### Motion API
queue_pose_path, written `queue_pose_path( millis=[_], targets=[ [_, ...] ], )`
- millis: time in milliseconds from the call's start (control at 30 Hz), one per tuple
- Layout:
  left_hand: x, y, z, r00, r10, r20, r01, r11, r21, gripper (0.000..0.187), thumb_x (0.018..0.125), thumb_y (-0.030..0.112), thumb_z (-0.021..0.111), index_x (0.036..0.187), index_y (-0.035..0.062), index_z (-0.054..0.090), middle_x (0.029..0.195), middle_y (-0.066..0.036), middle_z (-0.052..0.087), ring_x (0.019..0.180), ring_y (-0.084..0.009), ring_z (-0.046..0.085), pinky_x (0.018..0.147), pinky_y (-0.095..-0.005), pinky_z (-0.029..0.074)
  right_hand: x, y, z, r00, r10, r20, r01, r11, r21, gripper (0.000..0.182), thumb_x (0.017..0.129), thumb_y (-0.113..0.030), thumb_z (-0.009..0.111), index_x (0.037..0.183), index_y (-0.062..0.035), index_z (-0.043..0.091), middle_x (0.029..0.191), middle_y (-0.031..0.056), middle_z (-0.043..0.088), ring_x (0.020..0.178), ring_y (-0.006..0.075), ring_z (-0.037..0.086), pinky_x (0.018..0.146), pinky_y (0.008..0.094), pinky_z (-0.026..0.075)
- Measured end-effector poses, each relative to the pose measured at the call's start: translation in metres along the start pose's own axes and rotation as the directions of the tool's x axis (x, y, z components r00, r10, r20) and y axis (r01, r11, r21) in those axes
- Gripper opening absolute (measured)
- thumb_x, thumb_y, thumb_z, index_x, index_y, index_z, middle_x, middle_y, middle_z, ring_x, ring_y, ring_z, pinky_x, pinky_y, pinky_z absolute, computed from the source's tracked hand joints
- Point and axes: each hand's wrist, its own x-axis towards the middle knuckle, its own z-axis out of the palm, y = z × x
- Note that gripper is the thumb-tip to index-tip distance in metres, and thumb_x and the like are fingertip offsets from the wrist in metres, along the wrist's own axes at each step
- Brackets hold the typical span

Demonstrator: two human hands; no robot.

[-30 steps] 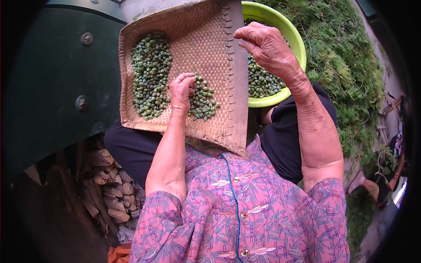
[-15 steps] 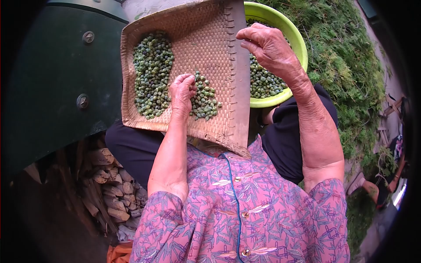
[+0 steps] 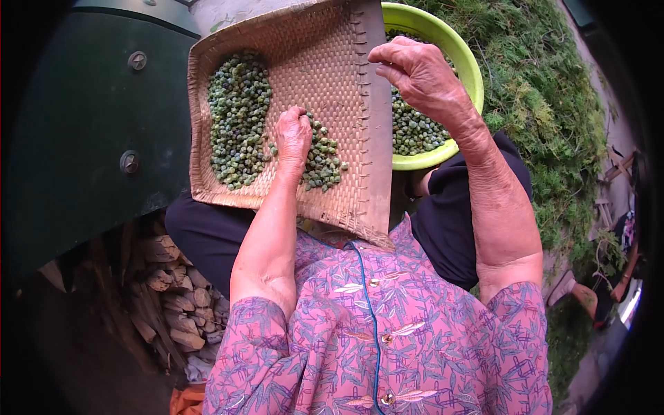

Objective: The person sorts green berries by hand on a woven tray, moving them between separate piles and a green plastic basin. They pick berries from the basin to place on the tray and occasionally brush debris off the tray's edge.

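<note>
1. Left hand (image 3: 294, 135) is seen curled loosely, knuckles up, fingertips pressed into the smaller heap of small round green pods (image 3: 319, 155); whether any are pinched cannot be told.
2. Pods could be flicked off the flat woven bamboo winnowing tray (image 3: 325, 76) if the heap were raked too briskly, since the tray is balanced on the lap and its near edge is open.
3. A larger band of green pods (image 3: 238, 117) lies on the tray to the left of that hand, just apart from it.
4. Right hand (image 3: 418, 72) is held half-closed over the tray's right rim; anything gripped is hidden.
5. A lime-green plastic bowl (image 3: 463, 62) holding more pods sits directly beneath and beyond it; a careless drop could miss its rim.
</note>
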Motion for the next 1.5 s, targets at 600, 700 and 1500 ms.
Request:
queue_pose_path(
  millis=[600, 700, 1500],
  targets=[
    [-0.008, 0.014, -0.001, 0.98, -0.07, 0.185, 0.055, 0.995, 0.084, 0.02, 0.074, 0.021, 0.061, 0.082, 0.0046, 0.068, 0.093, -0.017, 0.064, 0.087, -0.0339, 0.061, 0.079, -0.0412, 0.049, -0.001, -0.002, 0.002, 1.0, 0.012, 0.007, -0.012, 1.0, 0.023, 0.014, 0.084, -0.011, 0.06, 0.095, -0.004, 0.066, 0.085, 0.0152, 0.062, 0.082, 0.0333, 0.062, 0.075, 0.0406, 0.049],
    [-0.019, 0.013, -0.003, 0.99, -0.028, 0.139, 0.046, 0.991, -0.126, 0.016, 0.071, 0.018, 0.067, 0.08, 0.0046, 0.068, 0.088, -0.014, 0.064, 0.083, -0.0282, 0.062, 0.077, -0.0382, 0.049, -0.002, -0.001, 0.002, 0.999, 0.034, 0.003, -0.034, 0.999, 0.029, 0.014, 0.083, -0.01, 0.061, 0.095, -0.0041, 0.066, 0.085, 0.0151, 0.062, 0.083, 0.0332, 0.062, 0.075, 0.0403, 0.05],
    [-0.072, 0.132, 0.05, 0.919, 0.27, 0.288, -0.083, 0.846, -0.527, 0.027, 0.084, 0.012, 0.066, 0.108, 0.0015, 0.061, 0.085, -0.013, 0.064, 0.079, -0.0196, 0.064, 0.071, -0.0304, 0.05, -0.001, 0.0, 0.003, 1.0, -0.009, 0.018, 0.009, 1.0, 0.002, 0.015, 0.083, -0.01, 0.062, 0.095, -0.0029, 0.067, 0.085, 0.0149, 0.062, 0.079, 0.0333, 0.062, 0.073, 0.0407, 0.05]
  ],
)
